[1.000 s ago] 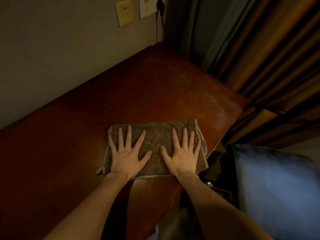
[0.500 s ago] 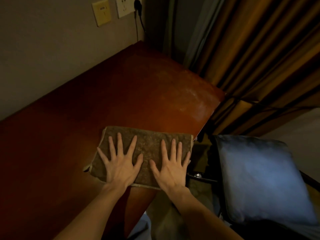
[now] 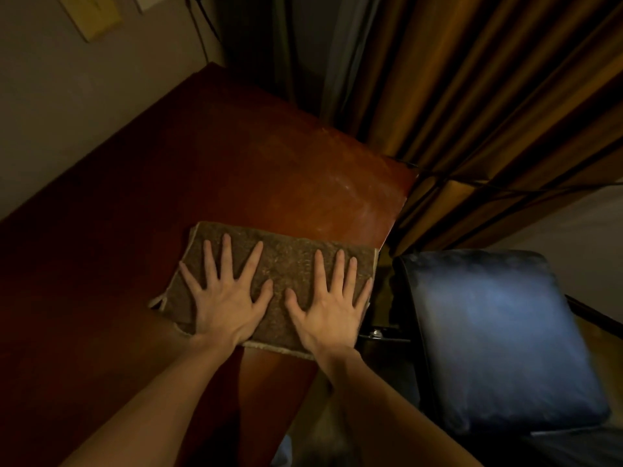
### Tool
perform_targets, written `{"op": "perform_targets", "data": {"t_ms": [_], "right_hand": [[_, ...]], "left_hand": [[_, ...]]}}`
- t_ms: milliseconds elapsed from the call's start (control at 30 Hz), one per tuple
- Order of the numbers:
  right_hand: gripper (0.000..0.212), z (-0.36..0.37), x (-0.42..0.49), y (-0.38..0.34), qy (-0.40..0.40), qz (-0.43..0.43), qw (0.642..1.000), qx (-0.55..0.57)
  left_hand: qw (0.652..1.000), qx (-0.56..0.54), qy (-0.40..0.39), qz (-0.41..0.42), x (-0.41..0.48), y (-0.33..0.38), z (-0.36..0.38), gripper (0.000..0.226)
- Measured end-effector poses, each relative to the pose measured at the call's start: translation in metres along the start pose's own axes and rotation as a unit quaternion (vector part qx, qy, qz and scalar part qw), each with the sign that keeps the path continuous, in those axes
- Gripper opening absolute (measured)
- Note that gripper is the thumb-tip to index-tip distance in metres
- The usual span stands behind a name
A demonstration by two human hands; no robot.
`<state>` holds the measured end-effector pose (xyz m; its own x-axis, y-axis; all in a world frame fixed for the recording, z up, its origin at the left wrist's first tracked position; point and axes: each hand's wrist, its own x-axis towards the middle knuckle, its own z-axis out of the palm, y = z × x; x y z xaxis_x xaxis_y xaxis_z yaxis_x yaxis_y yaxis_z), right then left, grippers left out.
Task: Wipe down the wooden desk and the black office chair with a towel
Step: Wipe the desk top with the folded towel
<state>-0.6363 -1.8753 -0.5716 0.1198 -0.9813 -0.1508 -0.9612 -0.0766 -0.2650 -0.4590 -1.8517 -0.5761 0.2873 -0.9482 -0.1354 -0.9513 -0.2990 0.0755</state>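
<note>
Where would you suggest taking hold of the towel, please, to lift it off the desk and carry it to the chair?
Grip its right short end, coming from the chair side. The folded towel lies flat on the desk, but that end reaches the desk's edge, so the right hand, resting flat there, could probably curl its fingers around it.

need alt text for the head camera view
A left hand and right hand press flat, fingers spread, on a folded brown towel near the right end of a wooden desk. A black office chair stands beside it, curtains behind.
</note>
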Motion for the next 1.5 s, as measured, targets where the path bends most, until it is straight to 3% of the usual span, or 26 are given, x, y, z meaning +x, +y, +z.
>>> {"op": "perform_targets", "data": {"t_ms": [433, 867, 1067, 1500], "right_hand": [[0.085, -0.024, 0.1, 0.027, 0.028, 0.037, 0.999, 0.003], [0.086, -0.045, 0.171, 0.054, 0.022, 0.026, 0.999, -0.013], [0.086, -0.052, 0.204, 0.068, 0.023, 0.001, 1.0, -0.019], [0.086, -0.067, 0.272, 0.092, 0.003, -0.143, 0.988, -0.058]], "left_hand": [[0.998, 0.001, 0.005, 0.055, 0.11, 0.054, -0.013, 0.073], [0.998, -0.011, 0.013, 0.055, 0.167, 0.093, -0.017, 0.072], [0.999, -0.012, 0.013, 0.033, 0.185, 0.112, -0.018, 0.073], [0.998, -0.014, 0.03, -0.059, 0.2, 0.14, -0.018, 0.073]]}}
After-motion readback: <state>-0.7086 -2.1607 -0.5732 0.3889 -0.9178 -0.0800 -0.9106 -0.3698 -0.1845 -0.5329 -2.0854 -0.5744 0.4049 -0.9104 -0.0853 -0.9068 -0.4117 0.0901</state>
